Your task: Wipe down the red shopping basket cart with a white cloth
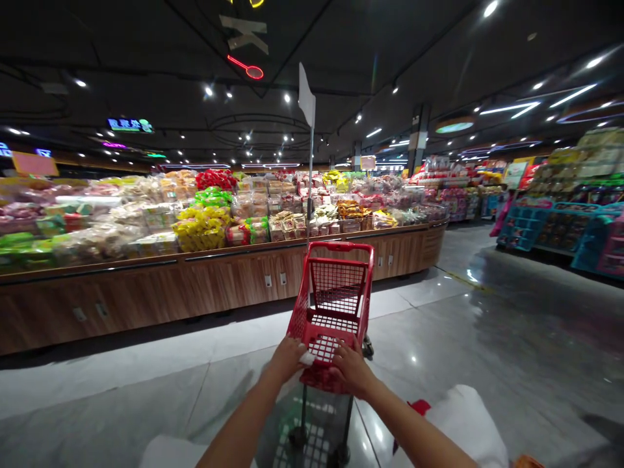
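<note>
A small red shopping cart [336,296] stands on the shiny floor right in front of me, its mesh basket empty. My left hand [287,357] is closed on the left end of the cart's handle. My right hand [351,370] is closed on the right end of the same handle. A thin pole with a white flag [307,101] rises from the cart's front left corner.
A long wooden display counter [219,276] heaped with packaged snacks runs across the view just beyond the cart. Blue and pink crates and shelves [560,224] line the right side. The grey tiled aisle [487,312] runs off to the right between them.
</note>
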Available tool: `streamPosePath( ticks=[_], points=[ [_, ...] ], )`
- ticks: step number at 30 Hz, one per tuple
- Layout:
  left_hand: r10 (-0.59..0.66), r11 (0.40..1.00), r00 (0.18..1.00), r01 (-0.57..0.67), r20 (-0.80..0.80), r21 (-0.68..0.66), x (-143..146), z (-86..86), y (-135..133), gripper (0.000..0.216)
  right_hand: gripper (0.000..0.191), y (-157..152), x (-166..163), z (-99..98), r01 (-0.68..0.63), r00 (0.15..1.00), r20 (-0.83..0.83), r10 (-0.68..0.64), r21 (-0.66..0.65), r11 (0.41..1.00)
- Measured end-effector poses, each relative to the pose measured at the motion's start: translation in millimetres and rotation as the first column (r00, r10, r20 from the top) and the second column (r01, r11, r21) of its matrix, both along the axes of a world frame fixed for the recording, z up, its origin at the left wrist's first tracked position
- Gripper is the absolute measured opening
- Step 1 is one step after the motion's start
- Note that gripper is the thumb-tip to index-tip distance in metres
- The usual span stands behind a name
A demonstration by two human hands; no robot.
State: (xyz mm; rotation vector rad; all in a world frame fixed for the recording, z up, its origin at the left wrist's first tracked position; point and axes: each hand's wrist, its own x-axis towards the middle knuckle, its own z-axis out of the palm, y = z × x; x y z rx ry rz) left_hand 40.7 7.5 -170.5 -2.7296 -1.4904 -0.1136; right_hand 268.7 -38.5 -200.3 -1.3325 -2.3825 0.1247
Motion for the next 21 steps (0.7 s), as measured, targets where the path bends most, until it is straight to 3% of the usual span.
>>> streamPosePath(
  ticks=[4,7,9,10,12,15,18,21],
  points=[
    [0.082,0.997,0.997,-0.082,-0.01,0.01,17.6,-4.3,-1.2,0.034,0.024,11.1,16.8,18.1,0.01,1.0,0.008,-0.009,-0.107,0.994],
    [0.131,0.991,0.991,-0.132,0.029,0.019,32.0,-14.0,-5.4,0.033,0.017,21.2,21.1,68.1,0.041,0.998,-0.033,-0.044,-0.091,0.995],
    [0.152,0.988,0.986,-0.154,0.068,0.022,42.7,-21.2,-10.9,0.033,0.004,21.4,14.3,116.5,0.082,0.994,-0.077,-0.073,0.116,0.99],
    [0.159,0.986,0.983,-0.162,0.091,0.024,47.8,-24.5,-14.0,0.033,0.006,19.6,8.8,142.1,0.095,0.993,-0.098,-0.071,0.27,0.958],
    [0.174,0.983,0.974,-0.18,0.142,0.028,56.4,-30.0,-20.4,0.034,0.011,13.9,-3.5,190.0,0.052,0.995,-0.097,0.0,0.533,0.845],
    [0.212,0.975,0.957,-0.222,0.199,0.029,63.1,-35.5,-27.1,0.033,0.016,6.2,-18.8,239.1,-0.033,0.995,-0.039,0.09,0.728,0.684],
    [0.226,0.972,0.951,-0.235,0.211,0.018,62.3,-38.7,-29.2,0.032,0.017,2.1,-28.3,257.3,-0.044,0.994,-0.027,0.105,0.779,0.626],
    [0.234,0.97,0.948,-0.241,0.216,0.01,56.6,-39.6,-30.3,0.032,0.016,1.5,-33.0,253.0,-0.051,0.993,-0.031,0.111,0.747,0.662]
  ],
)
